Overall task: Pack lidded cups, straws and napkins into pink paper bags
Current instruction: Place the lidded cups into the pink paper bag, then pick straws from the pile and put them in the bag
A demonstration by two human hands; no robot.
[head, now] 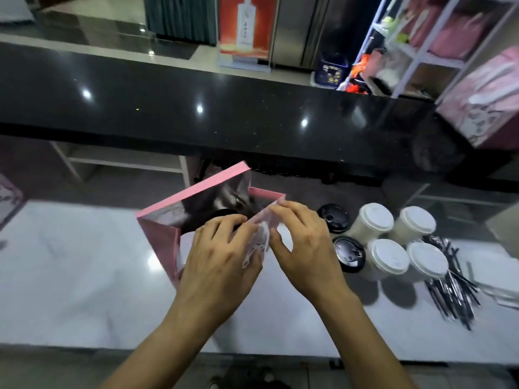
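Note:
A pink paper bag (196,192) stands open on the white counter (84,270), and a black cup lid (224,213) shows inside it. My left hand (219,262) and my right hand (303,248) both pinch the bag's near top edge (261,220) at the centre of the view. To the right stand two black-lidded cups (334,217) and several white-lidded cups (373,220). Black wrapped straws (455,287) lie in a pile further right, with white napkins (500,279) beside them.
A black raised counter (224,116) runs across behind the work surface. Another pink bag (486,102) stands on it at the far right, next to a shelf rack (421,46) holding more pink bags. The counter's near edge (140,349) is below my arms.

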